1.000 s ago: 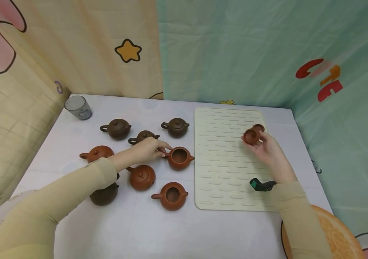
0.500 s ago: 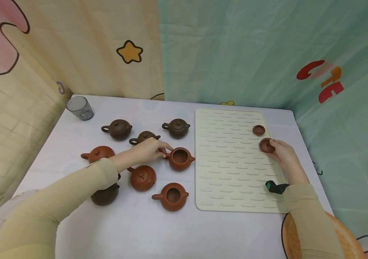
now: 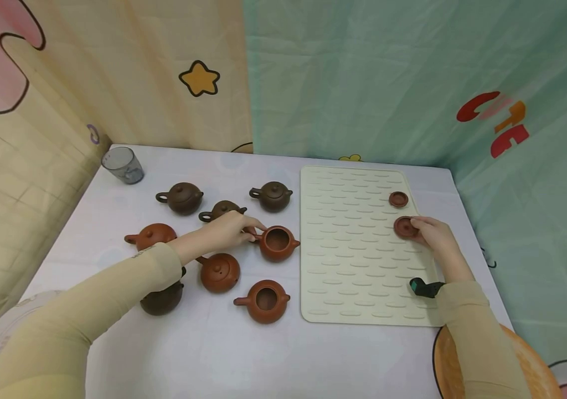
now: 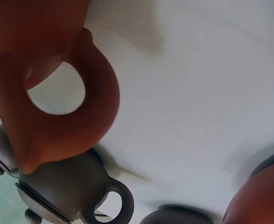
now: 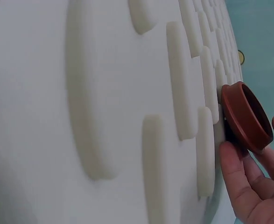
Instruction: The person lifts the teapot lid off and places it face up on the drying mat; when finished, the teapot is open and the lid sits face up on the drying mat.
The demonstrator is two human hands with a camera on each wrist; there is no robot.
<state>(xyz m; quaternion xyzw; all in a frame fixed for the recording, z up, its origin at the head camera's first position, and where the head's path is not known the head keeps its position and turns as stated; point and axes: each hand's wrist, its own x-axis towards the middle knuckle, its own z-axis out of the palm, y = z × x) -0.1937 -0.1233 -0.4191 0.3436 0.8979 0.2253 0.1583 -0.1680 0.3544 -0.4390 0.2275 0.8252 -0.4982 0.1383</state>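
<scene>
My left hand point(image 3: 233, 230) pinches the handle of a lidless reddish-brown teapot point(image 3: 277, 244) standing left of the pale ribbed mat point(image 3: 348, 260). That handle point(image 4: 109, 98) looms large in the left wrist view, with only a sliver of finger at the left edge. At the mat's right side, my right hand point(image 3: 438, 238) holds a small reddish lid point(image 3: 405, 228) by its edge, inner side up. In the right wrist view the lid point(image 5: 244, 116) is tilted against the mat, fingers at its lower edge and thumb close to its rim. A second lid point(image 3: 398, 199) lies inner side up behind it.
Another lidless reddish teapot point(image 3: 266, 301) stands nearer the front. Lidded reddish teapots point(image 3: 220, 272) and several dark ones point(image 3: 273, 197) surround my left forearm. A clear glass point(image 3: 123, 165) stands at the back left. A black device point(image 3: 425, 288) is by my right wrist.
My right hand moved rightward and toward the front with its lid, leaving the second lid behind it; latest, the held lid shifted slightly left. My left hand has stayed at the teapot handle.
</scene>
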